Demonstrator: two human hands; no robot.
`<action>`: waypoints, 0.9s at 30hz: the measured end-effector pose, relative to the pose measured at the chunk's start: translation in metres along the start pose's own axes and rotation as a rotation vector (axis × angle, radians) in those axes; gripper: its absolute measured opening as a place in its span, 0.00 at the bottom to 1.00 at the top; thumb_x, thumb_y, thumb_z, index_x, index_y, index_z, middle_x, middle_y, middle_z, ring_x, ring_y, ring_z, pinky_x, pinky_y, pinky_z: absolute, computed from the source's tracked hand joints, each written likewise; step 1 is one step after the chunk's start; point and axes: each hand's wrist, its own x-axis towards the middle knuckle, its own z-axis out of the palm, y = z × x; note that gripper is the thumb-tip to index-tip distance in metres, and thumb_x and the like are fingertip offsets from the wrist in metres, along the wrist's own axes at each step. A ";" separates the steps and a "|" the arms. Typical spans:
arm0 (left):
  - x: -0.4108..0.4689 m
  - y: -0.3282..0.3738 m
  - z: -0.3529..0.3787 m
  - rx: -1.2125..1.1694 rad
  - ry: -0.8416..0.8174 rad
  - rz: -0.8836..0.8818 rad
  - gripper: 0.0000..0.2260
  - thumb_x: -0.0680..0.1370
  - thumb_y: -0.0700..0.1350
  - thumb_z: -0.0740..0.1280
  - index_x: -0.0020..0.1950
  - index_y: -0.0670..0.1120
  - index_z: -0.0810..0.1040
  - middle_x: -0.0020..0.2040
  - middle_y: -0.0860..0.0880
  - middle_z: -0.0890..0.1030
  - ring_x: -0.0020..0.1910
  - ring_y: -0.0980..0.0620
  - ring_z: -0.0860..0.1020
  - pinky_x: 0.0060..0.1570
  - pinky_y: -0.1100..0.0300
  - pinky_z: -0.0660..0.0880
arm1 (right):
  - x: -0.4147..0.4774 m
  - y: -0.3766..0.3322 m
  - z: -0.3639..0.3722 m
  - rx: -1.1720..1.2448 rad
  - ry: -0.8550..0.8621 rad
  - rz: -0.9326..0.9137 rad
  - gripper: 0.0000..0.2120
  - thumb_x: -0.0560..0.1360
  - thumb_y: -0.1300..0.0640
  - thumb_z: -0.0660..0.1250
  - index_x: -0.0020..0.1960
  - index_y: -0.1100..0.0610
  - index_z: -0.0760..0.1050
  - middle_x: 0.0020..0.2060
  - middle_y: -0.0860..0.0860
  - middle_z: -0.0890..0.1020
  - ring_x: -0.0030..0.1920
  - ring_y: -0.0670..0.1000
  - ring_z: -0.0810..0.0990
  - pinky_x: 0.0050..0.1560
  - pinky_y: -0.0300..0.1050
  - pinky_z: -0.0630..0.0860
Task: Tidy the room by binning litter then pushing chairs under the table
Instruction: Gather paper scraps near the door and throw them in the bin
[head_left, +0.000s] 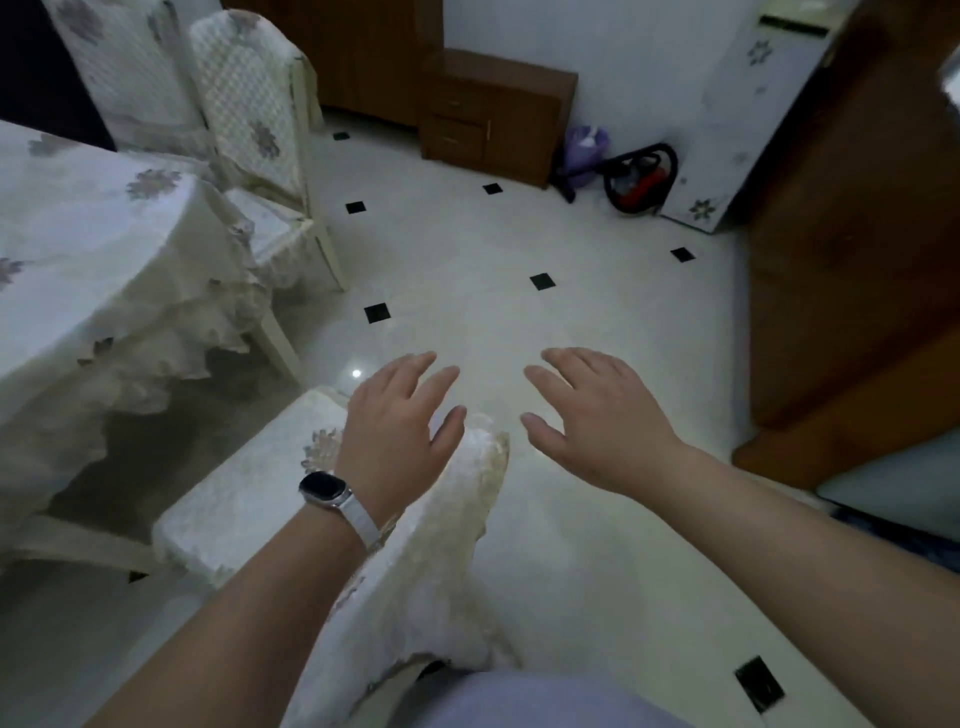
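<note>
two bare hands hover spread and empty in the head view, the left hand (397, 426) above the top edge of the near chair (249, 499), the right hand (597, 421) over bare floor (493, 270), neither grip closed on anything. no litter shows on the floor, so binning looks done; this chair stands out from the surface (78, 249), its seat pointing toward that edge, back nearest the person, and seems still to need pushing in, while a far chair (260, 135) sits close against the surface's far edge.

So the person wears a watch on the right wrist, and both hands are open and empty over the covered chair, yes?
Not quite. The head view shows the watch on the left wrist, not the right. The rest holds: the left hand and right hand are open and empty, reaching out over the covered chair.
</note>
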 end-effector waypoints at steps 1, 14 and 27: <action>0.012 -0.004 0.005 -0.005 -0.005 0.026 0.19 0.78 0.54 0.63 0.65 0.48 0.78 0.66 0.44 0.77 0.64 0.42 0.74 0.62 0.43 0.71 | 0.009 0.006 0.000 -0.011 0.011 0.014 0.25 0.75 0.42 0.57 0.61 0.58 0.78 0.59 0.58 0.80 0.58 0.61 0.78 0.59 0.54 0.73; 0.127 -0.009 0.055 0.061 -0.049 0.132 0.19 0.77 0.54 0.64 0.65 0.48 0.78 0.65 0.44 0.78 0.65 0.41 0.75 0.63 0.44 0.71 | 0.089 0.090 0.036 0.017 0.064 0.032 0.24 0.76 0.43 0.58 0.61 0.58 0.78 0.59 0.58 0.79 0.58 0.61 0.77 0.59 0.54 0.71; 0.299 0.045 0.115 0.239 -0.033 0.072 0.19 0.77 0.54 0.63 0.64 0.48 0.78 0.64 0.45 0.79 0.64 0.42 0.75 0.62 0.47 0.69 | 0.211 0.262 0.075 0.195 0.127 -0.016 0.24 0.75 0.43 0.58 0.61 0.58 0.79 0.59 0.57 0.80 0.58 0.60 0.78 0.59 0.54 0.72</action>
